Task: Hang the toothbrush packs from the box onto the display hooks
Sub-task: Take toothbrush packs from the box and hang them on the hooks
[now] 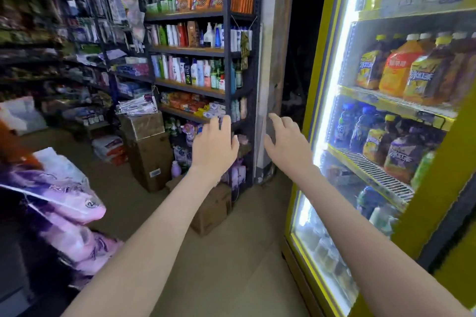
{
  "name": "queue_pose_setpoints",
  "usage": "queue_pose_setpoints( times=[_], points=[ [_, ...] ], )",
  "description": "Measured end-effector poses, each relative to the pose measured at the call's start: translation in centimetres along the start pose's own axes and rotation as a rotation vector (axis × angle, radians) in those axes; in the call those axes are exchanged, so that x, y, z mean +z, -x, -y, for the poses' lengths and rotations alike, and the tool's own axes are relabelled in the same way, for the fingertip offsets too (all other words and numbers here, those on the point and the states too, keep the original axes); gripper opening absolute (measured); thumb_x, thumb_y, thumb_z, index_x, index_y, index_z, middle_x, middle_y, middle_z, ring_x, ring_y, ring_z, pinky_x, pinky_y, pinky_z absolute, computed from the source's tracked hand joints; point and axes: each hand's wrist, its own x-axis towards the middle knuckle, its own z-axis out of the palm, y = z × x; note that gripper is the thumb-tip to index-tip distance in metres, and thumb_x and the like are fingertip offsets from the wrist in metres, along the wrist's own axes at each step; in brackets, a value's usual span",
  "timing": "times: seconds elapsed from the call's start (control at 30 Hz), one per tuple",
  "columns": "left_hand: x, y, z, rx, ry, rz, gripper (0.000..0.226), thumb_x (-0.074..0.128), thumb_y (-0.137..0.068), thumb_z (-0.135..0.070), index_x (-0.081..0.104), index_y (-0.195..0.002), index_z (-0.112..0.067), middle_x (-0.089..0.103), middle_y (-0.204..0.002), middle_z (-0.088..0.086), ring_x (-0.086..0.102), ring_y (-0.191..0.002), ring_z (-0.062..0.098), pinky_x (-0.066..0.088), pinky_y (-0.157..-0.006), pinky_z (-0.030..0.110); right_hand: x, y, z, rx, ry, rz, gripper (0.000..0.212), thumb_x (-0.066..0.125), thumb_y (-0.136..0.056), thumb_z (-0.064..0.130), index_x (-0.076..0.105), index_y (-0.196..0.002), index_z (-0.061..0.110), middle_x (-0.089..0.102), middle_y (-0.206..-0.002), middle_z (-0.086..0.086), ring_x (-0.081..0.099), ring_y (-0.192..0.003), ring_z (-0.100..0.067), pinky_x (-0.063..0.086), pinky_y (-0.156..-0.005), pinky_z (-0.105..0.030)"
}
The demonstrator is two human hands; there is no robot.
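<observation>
Both my arms reach forward at mid-height in a shop aisle. My left hand (pixel 215 145) is empty, its fingers loosely bent, in front of the dark shelf post. My right hand (pixel 287 140) is empty too, fingers spread, near the grey wall beside the fridge. An open cardboard box (pixel 143 123) stands on stacked cartons to the left, with flat packs (pixel 136 107) sticking out of its top; blur hides what they are. Hanging packs on a display rack (pixel 103 23) show at the upper left, too blurred to identify. Neither hand touches any of these.
A black shelf unit (pixel 226 59) full of bottles stands straight ahead. A lit drinks fridge (pixel 386 110) fills the right side. Pink and purple bagged goods (pixel 64 201) pile up at the near left. Cartons (pixel 213 211) sit on the tan floor below my left arm.
</observation>
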Motion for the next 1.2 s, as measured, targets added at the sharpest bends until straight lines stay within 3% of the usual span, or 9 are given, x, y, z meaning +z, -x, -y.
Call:
queue_pose_setpoints(
  times=[0.27, 0.5, 0.77, 0.93, 1.1, 1.2],
  points=[
    [10.6, -11.7, 8.1, -0.128, -0.141, 0.074, 0.054, 0.038, -0.1, -0.037, 0.027, -0.146, -0.011, 0.04, -0.139, 0.013, 0.048, -0.118, 0.028, 0.048, -0.081, 0.033, 15.0, -13.0, -0.8, -0.163, -0.041, 0.135, 0.056, 0.053, -0.094, 0.027, 0.035, -0.144, 0.01, 0.048, -0.13, -0.013, 0.048, -0.116, -0.03, 0.047, -0.086, -0.041],
    [16.3, -23.1, 14.6, -0.219, -0.2, 0.085, 0.054, 0.039, -0.099, -0.035, 0.027, -0.146, -0.01, 0.04, -0.14, 0.014, 0.045, -0.122, 0.031, 0.046, -0.087, 0.04, 25.2, -26.4, 0.0, -0.259, -0.106, 0.192, 0.055, 0.051, -0.094, 0.029, 0.035, -0.143, 0.011, 0.049, -0.128, -0.013, 0.049, -0.113, -0.032, 0.05, -0.084, -0.045],
    [26.1, -33.7, 26.3, -0.382, -0.292, 0.109, 0.057, 0.044, -0.097, -0.036, 0.029, -0.145, -0.01, 0.043, -0.136, 0.014, 0.047, -0.12, 0.033, 0.046, -0.085, 0.04, 40.7, -40.3, 3.4, -0.376, -0.205, 0.28, 0.058, 0.045, -0.098, 0.031, 0.022, -0.149, 0.016, 0.037, -0.142, -0.012, 0.039, -0.127, -0.031, 0.043, -0.094, -0.041],
    [29.4, -38.8, 35.8, -0.543, -0.358, 0.081, 0.056, 0.045, -0.095, -0.037, 0.033, -0.144, -0.012, 0.046, -0.133, 0.013, 0.05, -0.116, 0.034, 0.046, -0.085, 0.042, 50.6, -47.9, 9.2, -0.513, -0.27, 0.383, 0.062, 0.047, -0.097, 0.033, 0.019, -0.151, 0.019, 0.035, -0.144, -0.011, 0.036, -0.128, -0.03, 0.041, -0.099, -0.043],
    [30.1, -40.6, 47.1, -0.664, -0.418, 0.037, 0.058, 0.059, -0.088, -0.03, 0.044, -0.137, -0.003, 0.054, -0.124, 0.022, 0.057, -0.104, 0.041, 0.049, -0.077, 0.045, 59.6, -53.3, 18.6, -0.605, -0.346, 0.467, 0.064, 0.048, -0.096, 0.035, 0.018, -0.151, 0.018, 0.035, -0.145, -0.012, 0.036, -0.13, -0.031, 0.04, -0.1, -0.044],
    [31.2, -41.5, 54.7, -0.739, -0.487, 0.068, 0.06, 0.055, -0.092, -0.033, 0.038, -0.143, -0.005, 0.048, -0.133, 0.022, 0.053, -0.115, 0.04, 0.047, -0.088, 0.044, 65.3, -56.0, 25.0, -0.618, -0.407, 0.501, 0.065, 0.046, -0.096, 0.035, 0.015, -0.152, 0.02, 0.031, -0.149, -0.012, 0.032, -0.134, -0.031, 0.036, -0.102, -0.043]
  ],
)
